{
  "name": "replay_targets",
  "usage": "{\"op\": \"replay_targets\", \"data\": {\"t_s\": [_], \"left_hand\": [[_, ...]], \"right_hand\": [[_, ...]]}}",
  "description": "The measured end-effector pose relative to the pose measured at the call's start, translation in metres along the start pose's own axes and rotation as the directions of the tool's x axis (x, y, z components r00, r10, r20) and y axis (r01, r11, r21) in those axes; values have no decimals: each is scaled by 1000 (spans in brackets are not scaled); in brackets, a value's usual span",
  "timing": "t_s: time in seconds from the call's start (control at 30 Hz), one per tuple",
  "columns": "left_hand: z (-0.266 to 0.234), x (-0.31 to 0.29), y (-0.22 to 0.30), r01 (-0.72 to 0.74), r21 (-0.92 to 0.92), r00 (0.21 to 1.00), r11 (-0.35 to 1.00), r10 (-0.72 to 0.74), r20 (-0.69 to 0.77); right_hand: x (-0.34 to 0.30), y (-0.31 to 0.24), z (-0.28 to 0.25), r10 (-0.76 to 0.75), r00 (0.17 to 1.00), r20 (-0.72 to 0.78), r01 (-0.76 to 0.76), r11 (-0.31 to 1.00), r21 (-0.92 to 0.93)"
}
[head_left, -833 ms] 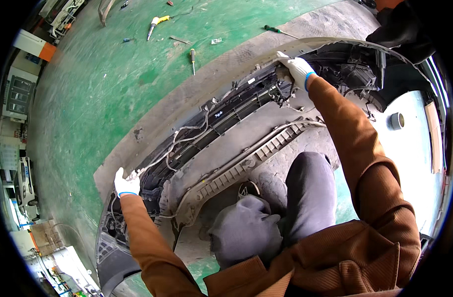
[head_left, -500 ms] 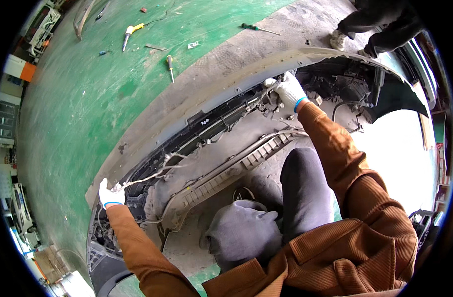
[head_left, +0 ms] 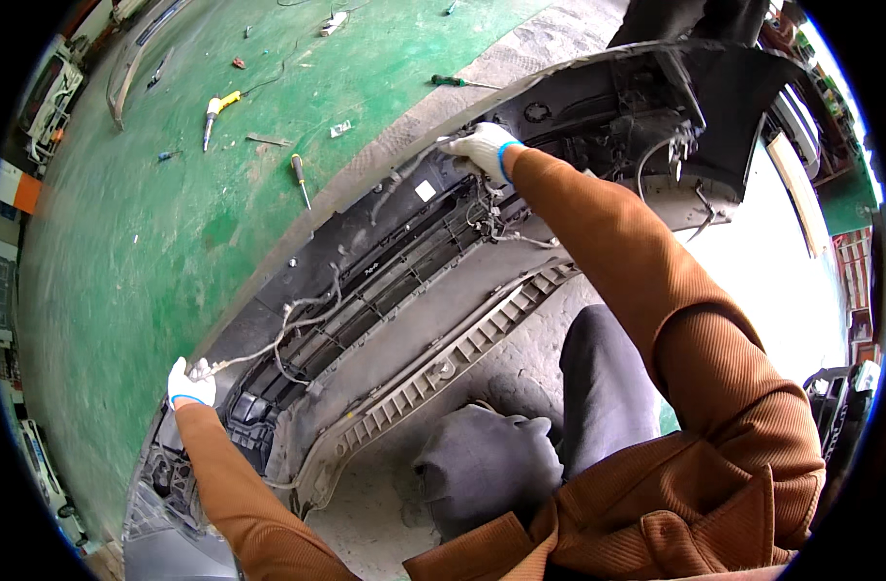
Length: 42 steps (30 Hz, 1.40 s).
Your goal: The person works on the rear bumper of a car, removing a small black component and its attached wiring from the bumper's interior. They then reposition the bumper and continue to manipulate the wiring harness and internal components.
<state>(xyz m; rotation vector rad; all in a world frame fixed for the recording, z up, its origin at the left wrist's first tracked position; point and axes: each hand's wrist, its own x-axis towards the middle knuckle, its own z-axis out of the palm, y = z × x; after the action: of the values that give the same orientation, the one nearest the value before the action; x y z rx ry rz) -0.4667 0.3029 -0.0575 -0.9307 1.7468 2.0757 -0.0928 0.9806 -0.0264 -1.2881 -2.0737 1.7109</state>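
A large dark car bumper [head_left: 358, 225] stretches diagonally before me, its inner side turned up toward me. A pale, tape-wrapped wiring harness [head_left: 303, 320] hangs loosely across it. At the bumper's left upper edge, my left hand [head_left: 191, 382], in a white glove, is closed on one end of the harness. My right hand [head_left: 484, 151], gloved too, is closed on another harness stretch at the upper edge, right of the middle. Whether either hand also grips the bumper's rim I cannot tell. Thin wires and connectors [head_left: 487, 208] dangle below my right hand.
A ribbed plastic strip [head_left: 414, 382] runs along the bumper's near side, close to my knees. Beyond the bumper, on the green floor, lie two screwdrivers [head_left: 300, 180] [head_left: 453, 81] and a yellow-handled tool [head_left: 220, 107] with a cord. Another person's dark-clothed legs [head_left: 690, 19] stand at the far right.
The bumper has tilted, so more of its inner face shows. My right hand has moved left and farther away along the upper edge. My left hand has shifted slightly left. The view has shifted too.
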Motion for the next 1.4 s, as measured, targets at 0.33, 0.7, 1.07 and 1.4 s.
{"op": "replay_targets", "data": {"t_s": [0.33,0.7,1.07,1.4], "left_hand": [[31,27,-28,6,-29,997,1000,-4,73],[-21,-86,-101,-381,338,920,860,319,226],[-102,-266,-270,-564,531,625,-632,93,775],[-121,-285,-264,-495,408,502,-767,131,855]], "right_hand": [[-176,137,6,-173,853,493,479,632,-608],[-196,204,31,-656,597,461,740,229,-632],[-201,203,38,-616,664,424,693,294,-659],[-217,203,31,-631,649,425,686,242,-687]]}}
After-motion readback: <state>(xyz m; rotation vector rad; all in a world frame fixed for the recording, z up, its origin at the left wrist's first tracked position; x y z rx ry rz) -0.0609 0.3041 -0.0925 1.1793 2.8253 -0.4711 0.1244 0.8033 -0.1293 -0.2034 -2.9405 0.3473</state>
